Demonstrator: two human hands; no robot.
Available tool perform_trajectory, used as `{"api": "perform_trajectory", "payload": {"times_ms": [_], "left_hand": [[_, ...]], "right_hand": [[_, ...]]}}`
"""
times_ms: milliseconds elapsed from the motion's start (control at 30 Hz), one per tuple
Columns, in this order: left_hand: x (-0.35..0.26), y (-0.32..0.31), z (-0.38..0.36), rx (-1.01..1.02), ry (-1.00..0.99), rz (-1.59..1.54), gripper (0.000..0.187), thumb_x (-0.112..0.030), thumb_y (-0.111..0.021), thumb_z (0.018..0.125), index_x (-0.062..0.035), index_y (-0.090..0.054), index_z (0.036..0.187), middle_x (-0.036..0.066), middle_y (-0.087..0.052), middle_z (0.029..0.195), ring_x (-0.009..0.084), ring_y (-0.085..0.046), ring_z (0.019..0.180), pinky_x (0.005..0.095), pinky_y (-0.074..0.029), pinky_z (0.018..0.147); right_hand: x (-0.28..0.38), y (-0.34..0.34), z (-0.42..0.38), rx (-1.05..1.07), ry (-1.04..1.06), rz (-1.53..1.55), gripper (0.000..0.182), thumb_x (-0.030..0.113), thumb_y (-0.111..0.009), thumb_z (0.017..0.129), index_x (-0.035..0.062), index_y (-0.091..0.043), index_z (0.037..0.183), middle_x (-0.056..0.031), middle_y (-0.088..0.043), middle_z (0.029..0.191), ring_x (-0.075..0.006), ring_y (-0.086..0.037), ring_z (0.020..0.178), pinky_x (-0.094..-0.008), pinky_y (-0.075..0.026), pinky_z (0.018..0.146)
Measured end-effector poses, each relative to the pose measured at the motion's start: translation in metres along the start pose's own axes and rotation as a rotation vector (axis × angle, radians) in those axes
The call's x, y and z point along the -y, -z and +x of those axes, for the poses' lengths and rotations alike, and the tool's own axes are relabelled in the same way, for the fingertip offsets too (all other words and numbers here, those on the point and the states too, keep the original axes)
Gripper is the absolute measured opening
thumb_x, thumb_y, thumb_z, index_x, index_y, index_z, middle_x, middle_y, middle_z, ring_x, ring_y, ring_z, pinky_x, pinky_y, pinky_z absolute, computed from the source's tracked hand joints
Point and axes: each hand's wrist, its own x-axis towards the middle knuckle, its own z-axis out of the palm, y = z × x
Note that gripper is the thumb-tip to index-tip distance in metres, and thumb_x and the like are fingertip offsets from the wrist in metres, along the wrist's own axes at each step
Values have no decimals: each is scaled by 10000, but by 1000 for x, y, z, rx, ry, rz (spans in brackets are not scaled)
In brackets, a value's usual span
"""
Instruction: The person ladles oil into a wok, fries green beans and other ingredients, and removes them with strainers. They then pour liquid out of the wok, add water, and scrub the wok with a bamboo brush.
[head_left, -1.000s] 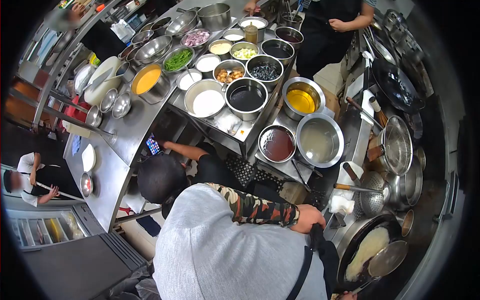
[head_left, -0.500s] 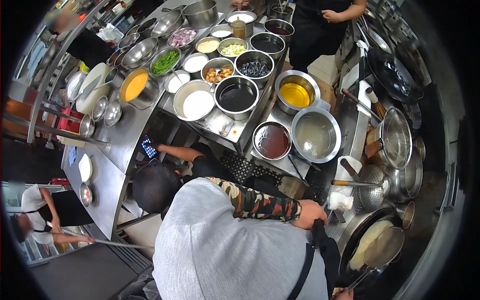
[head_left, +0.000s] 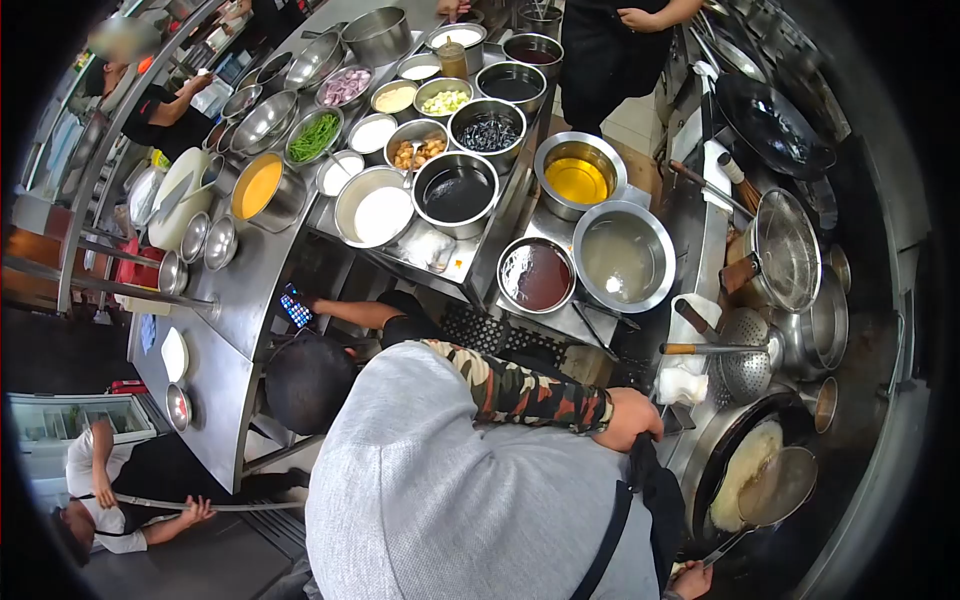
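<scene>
My left hand (head_left: 630,420), at the end of a camouflage sleeve (head_left: 535,388), is closed around a bunched black cloth (head_left: 648,478) near the wok's left side. At the bottom edge, my right hand (head_left: 691,579) is partly cut off by the frame. Its fingers wrap the handle of a round, long-handled strainer (head_left: 785,488); the mesh is too blurred to make out. The strainer's head is over the black wok (head_left: 697,502). Pale yellowish, foamy food (head_left: 745,470) spreads across the wok beneath and beside it.
A perforated skimmer (head_left: 745,365) and mesh strainer (head_left: 788,240) lie beyond the wok. Basins of yellow oil (head_left: 577,181), cloudy liquid (head_left: 622,262) and red sauce (head_left: 537,276) stand alongside. A person behind holds a phone (head_left: 296,307); another person (head_left: 130,480) grips a long pole.
The whole view has shifted slightly. The strainer sits a little farther right over the wok. At lower left, the person with the pole has changed posture, one hand now spread beside it.
</scene>
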Motion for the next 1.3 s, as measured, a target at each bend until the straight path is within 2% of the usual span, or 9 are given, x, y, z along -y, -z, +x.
{"api": "perform_trajectory", "payload": {"times_ms": [233,500,567,633,800,900,1100,1167,1300], "left_hand": [[3,-11,-3,-20,6,-26,311,-303,-617,743,-86,-671,959,118,-669,932,318,-628,902,404,-490,788],[8,-37,-7,-246,75,7,275,-252,-630,696,-120,-682,931,86,-673,880,289,-642,859,413,-496,749],[11,-33,-7,-184,57,42,290,-217,-627,678,-129,-679,949,85,-668,924,285,-635,900,397,-499,778],[29,-21,-2,12,-78,-16,426,-203,-629,667,-113,-627,1084,120,-639,1055,310,-595,1008,388,-469,891],[10,-11,14,103,-103,-140,377,-200,-632,724,-17,-625,1054,163,-633,1042,322,-604,975,364,-471,863],[0,-12,17,122,-110,-130,304,-174,-618,752,-3,-639,1002,157,-649,991,315,-619,938,354,-475,845],[1,-14,30,247,-135,-115,303,-162,-612,754,7,-636,1004,156,-652,980,314,-618,946,350,-475,842],[0,-13,32,257,-135,-110,308,-162,-617,749,8,-636,1005,156,-653,976,308,-623,939,346,-478,833],[-1,-10,36,283,-97,-156,314,-164,-623,742,10,-637,1002,157,-654,981,300,-633,917,343,-483,823]], "right_hand": [[52,-1,16,286,-885,366,342,86,-443,886,58,-508,1221,-31,-490,598,-109,-370,338,-271,-297,298],[3,17,35,161,-724,458,246,93,-503,830,-6,-620,1023,-63,-549,649,-124,-488,500,-293,-377,443],[-42,30,36,285,-626,477,274,69,-574,824,-26,-601,1079,-64,-616,776,-120,-538,617,-277,-469,556],[-74,22,28,398,-867,945,200,68,-542,850,-7,-598,1026,-52,-587,748,-120,-534,606,-271,-466,536],[-59,-2,1,-100,-537,56,193,130,-518,815,36,-667,737,-51,-553,525,-166,-522,448,-324,-418,431],[17,7,-2,15,-582,217,288,56,-470,804,-9,-639,1027,-90,-600,571,-163,-533,431,-324,-414,405],[67,30,-6,145,-810,493,202,52,-494,822,-42,-615,952,-94,-603,584,-160,-543,437,-305,-431,429],[88,55,2,61,-998,726,157,56,-458,855,12,-603,895,-31,-547,579,-94,-423,373,-251,-323,317],[55,56,0,34,-914,468,162,50,-460,853,7,-601,920,-36,-535,563,-93,-429,380,-251,-330,314]]}}
